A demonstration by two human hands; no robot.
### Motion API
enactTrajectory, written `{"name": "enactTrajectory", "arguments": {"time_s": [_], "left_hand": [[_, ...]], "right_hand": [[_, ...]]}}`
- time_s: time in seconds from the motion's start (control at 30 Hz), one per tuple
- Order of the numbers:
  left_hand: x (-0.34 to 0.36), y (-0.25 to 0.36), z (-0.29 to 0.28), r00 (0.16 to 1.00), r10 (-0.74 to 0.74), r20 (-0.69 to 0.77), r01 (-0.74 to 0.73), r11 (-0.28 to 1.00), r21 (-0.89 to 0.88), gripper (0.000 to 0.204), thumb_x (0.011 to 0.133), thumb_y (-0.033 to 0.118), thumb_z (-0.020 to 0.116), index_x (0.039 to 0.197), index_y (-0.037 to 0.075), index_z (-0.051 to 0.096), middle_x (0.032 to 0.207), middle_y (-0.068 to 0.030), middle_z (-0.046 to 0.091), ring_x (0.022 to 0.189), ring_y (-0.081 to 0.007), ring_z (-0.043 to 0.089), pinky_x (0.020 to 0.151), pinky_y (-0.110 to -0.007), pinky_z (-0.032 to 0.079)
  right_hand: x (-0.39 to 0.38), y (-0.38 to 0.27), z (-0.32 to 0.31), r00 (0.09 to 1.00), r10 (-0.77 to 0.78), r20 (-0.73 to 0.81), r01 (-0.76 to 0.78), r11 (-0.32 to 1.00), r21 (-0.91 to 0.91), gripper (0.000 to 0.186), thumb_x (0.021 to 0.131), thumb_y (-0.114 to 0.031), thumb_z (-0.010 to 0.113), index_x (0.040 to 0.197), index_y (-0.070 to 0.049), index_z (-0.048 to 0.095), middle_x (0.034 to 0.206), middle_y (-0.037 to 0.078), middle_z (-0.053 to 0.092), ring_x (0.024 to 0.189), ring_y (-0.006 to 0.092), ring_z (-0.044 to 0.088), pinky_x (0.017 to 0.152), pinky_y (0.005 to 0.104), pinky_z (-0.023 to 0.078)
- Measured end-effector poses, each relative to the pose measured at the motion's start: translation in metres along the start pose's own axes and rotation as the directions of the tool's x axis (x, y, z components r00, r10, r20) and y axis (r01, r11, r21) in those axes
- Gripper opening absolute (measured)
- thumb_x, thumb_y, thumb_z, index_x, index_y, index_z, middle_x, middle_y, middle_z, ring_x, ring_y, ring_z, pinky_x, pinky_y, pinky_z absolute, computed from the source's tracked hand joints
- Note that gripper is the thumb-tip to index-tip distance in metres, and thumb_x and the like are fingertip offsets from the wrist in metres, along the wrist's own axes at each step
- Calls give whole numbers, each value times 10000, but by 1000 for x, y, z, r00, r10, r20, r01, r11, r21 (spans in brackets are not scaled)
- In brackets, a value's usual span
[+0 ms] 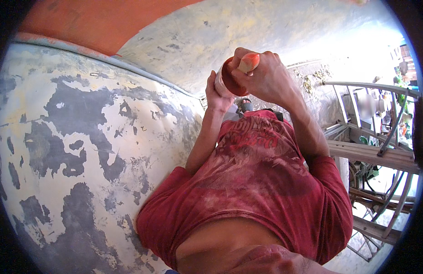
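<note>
Both hands are closed on something: the left hand curls round the outside of a cup with an orange-red inside, while the right hand grips a pale, orange-smeared handle at its mouth. Whatever the handle ends in is hidden. The cup is held out beyond the red shirt, its mouth turned toward the right hand, probably for easy reach, with the left steadying it.

The peeling wall looks rough and matt, the orange paint smooth, the shirt dusty matt cloth, and the cup smooth, plastic-looking.
</note>
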State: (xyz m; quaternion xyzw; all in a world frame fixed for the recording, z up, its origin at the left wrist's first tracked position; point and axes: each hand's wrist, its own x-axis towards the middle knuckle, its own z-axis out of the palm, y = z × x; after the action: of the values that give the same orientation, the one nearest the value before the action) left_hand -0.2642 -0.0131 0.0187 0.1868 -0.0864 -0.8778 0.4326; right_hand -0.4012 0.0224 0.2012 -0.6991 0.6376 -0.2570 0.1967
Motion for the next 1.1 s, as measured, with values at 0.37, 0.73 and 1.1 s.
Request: {"name": "enactTrajectory", "arguments": {"time_s": [0.37,0.73,1.1], "left_hand": [[6,0,-10,997,-47,68,50,997,-52,586,949,560,368,1374,164,445,1275,-109,567,1069,-319,611,709,-494,567],[7,4,-5,999,-2,41,-1,997,72,668,908,617,430,1388,152,452,1344,-106,537,1203,-310,540,911,-539,480],[6,6,-5,997,-24,80,17,996,82,648,918,618,401,1366,155,468,1316,-110,545,1147,-308,565,803,-528,520]], "right_hand": [[-12,14,-15,998,-28,-50,39,973,226,101,831,-70,691,926,-50,663,841,104,695,756,225,686,644,325,534],[-23,28,15,884,-367,-289,367,928,-55,281,778,-121,645,1057,-95,667,1040,102,701,926,272,685,742,368,568],[-29,22,23,862,-149,-484,274,941,197,154,809,-45,697,960,-49,662,938,119,697,815,271,699,686,327,559]]}}
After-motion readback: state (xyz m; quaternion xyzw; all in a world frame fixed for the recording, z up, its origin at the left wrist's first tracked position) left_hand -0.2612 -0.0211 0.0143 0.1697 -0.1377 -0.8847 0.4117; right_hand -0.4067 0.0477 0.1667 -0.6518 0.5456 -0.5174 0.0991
